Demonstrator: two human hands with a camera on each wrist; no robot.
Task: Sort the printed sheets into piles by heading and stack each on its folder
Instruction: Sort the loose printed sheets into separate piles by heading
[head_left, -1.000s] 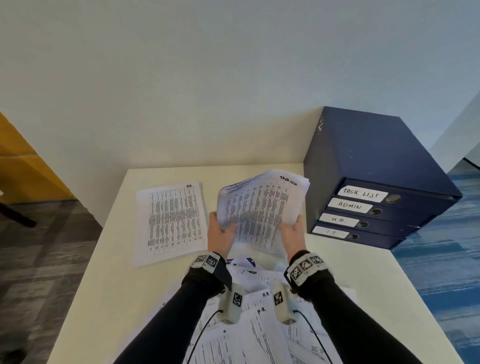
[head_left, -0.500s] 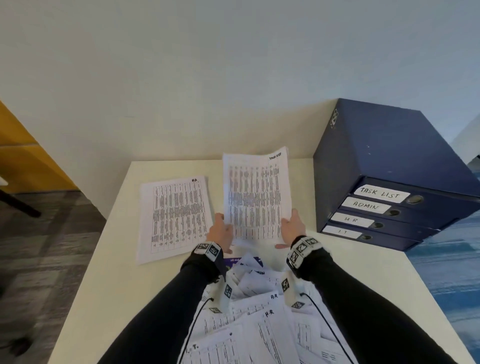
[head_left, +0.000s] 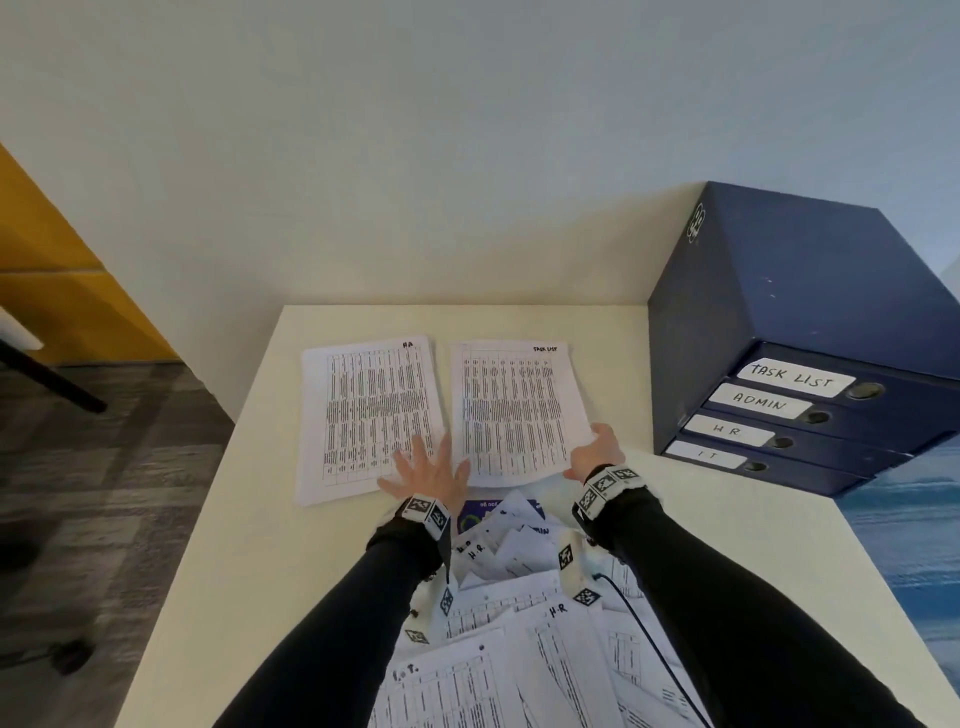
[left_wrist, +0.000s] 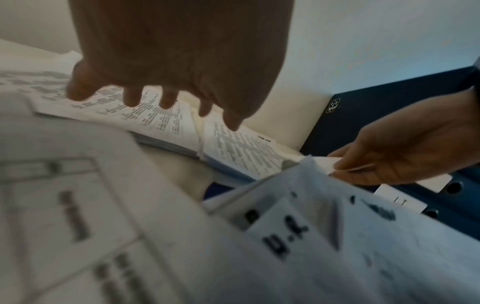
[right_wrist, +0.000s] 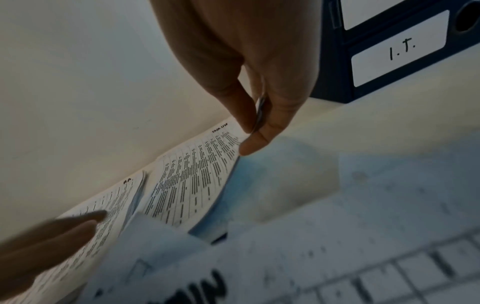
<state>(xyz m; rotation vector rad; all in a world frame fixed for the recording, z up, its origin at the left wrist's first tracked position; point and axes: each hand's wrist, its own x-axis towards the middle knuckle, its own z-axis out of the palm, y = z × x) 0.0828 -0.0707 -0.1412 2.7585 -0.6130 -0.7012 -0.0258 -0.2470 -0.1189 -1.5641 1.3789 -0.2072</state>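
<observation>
Right hand (head_left: 595, 451) pinches the task-list pile (head_left: 517, 410); left hand (head_left: 431, 470) spread flat, released (letting go carelessly could skew sheets).

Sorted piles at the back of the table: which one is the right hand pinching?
The white printed pile headed TASK LIST, the right-hand one, nearer the dark blue folder stack. The right hand pinches its near right corner; the left hand lies spread beside it.

Matt paper sheets (head_left: 514, 410) — smooth table (head_left: 218, 561).
</observation>
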